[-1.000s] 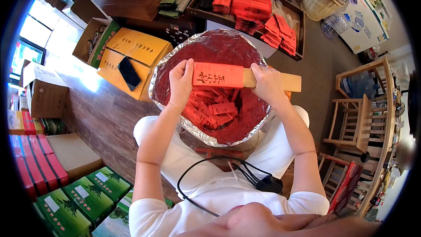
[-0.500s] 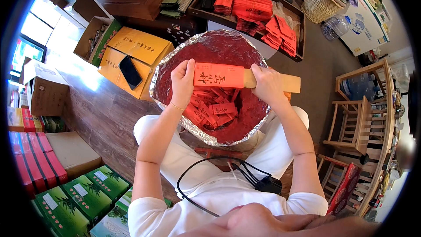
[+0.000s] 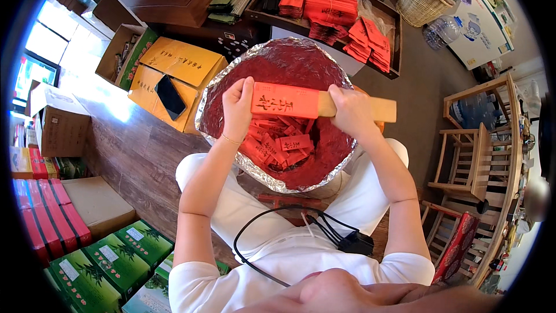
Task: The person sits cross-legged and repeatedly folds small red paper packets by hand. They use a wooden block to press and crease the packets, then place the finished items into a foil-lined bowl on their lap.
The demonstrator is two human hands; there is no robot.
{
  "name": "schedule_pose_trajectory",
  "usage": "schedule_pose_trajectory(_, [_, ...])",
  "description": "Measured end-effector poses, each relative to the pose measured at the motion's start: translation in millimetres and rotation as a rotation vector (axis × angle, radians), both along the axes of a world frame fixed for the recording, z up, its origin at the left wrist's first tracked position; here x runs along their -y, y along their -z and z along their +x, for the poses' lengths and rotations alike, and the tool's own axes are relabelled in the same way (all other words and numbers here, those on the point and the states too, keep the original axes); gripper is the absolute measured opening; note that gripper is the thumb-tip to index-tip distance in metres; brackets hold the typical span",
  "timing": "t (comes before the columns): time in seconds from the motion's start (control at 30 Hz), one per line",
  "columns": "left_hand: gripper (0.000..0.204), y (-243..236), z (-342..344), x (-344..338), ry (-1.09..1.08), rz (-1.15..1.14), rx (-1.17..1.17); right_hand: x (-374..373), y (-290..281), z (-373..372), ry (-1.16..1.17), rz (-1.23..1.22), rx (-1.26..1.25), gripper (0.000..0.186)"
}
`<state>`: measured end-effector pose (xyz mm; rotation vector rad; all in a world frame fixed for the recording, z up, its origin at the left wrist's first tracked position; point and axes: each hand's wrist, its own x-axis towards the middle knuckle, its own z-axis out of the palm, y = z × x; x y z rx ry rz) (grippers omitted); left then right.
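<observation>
Dark plank flooring all around, with stacked green boxes at near left and a dark-edged tray of red bundles just past the right part of the basin's far edge. Closer in: a foil-rimmed basin, deep red inside, with a heap of small red packets lying from the middle toward the near edge, left of centre.

Held crosswise above that heap: a red sleeve, with a tan bar projecting from its right end and reaching past the basin's right edge. Gripped at the sleeve's left end by the left hand; gripped around the bar, just beside the sleeve's right edge, by the right hand. Impossible to tell whether bar goes inside sleeve or merely underneath.

Barely changed over the last second: shifted slightly leftward, with a shade more slant, and about as much bar showing. Suggests a steady hold rather than a finished step.

Written on the sleeve: large, dark, brush-like characters. Marked likewise: the yellow box with dark characters, the green boxes with red characters and white stickers.
</observation>
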<state>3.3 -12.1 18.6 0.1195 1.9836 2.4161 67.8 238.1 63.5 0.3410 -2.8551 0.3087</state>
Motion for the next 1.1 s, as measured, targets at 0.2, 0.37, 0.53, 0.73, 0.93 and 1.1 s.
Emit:
schedule_pose_trajectory(0.2, [0.034, 0, 7, -3, -0.069, -0.077, -0.142, -5, 3, -2, 0.008, -0.031, -0.005, 0.039])
schedule_pose_trajectory(0.37, [0.032, -5, 3, -4, -0.008, 0.077, 0.050, -3, 7, -3, 0.026, -0.026, 0.031, 0.038])
schedule_pose_trajectory(0.53, [0.033, -12, 5, -1, 0.015, 0.050, 0.063, 3, -1, 4, 0.034, -0.016, 0.074, 0.037])
schedule_pose_trajectory(0.73, [0.033, -7, 5, 1, 0.032, 0.037, 0.069, 4, -5, 9, 0.033, -0.011, 0.107, 0.038])
schedule_pose_trajectory(0.93, [0.032, -9, 8, -2, 0.063, 0.052, 0.081, 0, -4, 0, 0.065, 0.019, 0.154, 0.041])
schedule_pose_trajectory(1.1, [0.028, -25, 10, 13, -0.035, -0.225, -0.156, -13, -17, 16, 0.030, -0.006, 0.038, 0.040])
